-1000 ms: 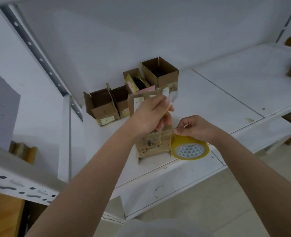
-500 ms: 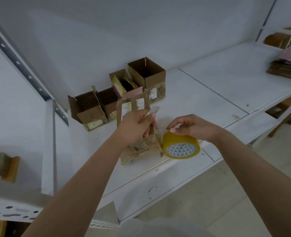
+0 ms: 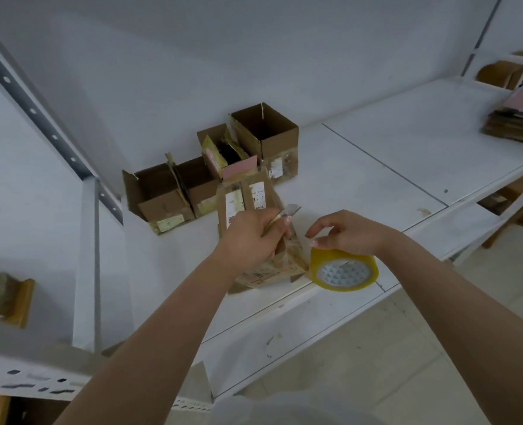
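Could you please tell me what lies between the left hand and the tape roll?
The head view shows the brown cardboard box between the left hand, which grips a knife, and the tape roll.

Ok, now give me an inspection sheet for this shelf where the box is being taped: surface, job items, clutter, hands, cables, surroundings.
Surface: white metal shelf, a few scuffs and marks near its front edge.
Job's things: worn cardboard box standing near the front edge, flaps up, labels on it; yellow tape roll against its lower right corner.
Clutter: row of open boxes at the back by the wall; stack of flat cardboard at the far right.
Hands: left hand grips the cardboard box near its top; right hand holds the tape roll from above.
Cables: nothing seen.
Surroundings: white wall, perforated upright, pale floor below.
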Demonstrator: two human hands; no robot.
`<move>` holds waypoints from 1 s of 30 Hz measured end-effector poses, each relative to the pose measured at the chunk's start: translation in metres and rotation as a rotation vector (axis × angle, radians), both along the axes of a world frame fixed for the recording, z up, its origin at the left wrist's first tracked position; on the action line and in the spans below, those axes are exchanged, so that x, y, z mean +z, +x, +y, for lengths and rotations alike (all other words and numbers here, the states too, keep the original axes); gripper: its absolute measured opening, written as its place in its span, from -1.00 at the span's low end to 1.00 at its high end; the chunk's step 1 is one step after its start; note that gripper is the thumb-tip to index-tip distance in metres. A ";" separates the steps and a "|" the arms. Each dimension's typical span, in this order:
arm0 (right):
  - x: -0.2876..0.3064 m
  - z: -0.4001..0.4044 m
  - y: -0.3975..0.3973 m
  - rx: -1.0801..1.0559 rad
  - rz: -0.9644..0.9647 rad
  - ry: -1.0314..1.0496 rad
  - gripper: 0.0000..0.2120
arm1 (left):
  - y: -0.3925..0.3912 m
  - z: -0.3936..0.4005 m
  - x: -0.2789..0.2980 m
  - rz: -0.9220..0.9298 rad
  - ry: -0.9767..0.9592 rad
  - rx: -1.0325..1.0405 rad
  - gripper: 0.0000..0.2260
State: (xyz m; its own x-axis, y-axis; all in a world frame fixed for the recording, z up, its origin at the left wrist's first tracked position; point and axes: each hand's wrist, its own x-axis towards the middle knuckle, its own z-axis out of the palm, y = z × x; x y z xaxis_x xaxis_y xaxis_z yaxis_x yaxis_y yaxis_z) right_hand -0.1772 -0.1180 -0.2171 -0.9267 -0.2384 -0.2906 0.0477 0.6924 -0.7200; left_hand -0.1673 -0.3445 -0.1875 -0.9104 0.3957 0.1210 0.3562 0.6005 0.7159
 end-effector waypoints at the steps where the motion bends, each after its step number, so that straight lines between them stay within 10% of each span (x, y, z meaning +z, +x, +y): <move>1: -0.005 0.002 0.001 -0.030 0.012 0.087 -0.86 | -0.001 0.005 -0.001 0.031 -0.037 -0.003 -0.71; 15: -0.006 0.037 0.009 -0.218 0.007 0.101 -0.87 | -0.028 0.040 -0.002 -0.166 -0.054 -0.222 -0.71; 30: -0.002 0.044 0.009 -0.249 0.007 0.136 -0.90 | -0.048 0.088 0.020 -0.158 -0.762 -0.336 -0.66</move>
State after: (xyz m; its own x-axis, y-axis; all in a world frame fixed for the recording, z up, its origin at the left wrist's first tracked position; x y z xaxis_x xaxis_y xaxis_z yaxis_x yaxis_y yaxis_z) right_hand -0.1684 -0.0737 -0.2189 -0.9541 0.0380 -0.2972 0.2237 0.7502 -0.6223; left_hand -0.2155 -0.2562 -0.1670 -0.7136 0.5702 -0.4071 0.5317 0.8191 0.2153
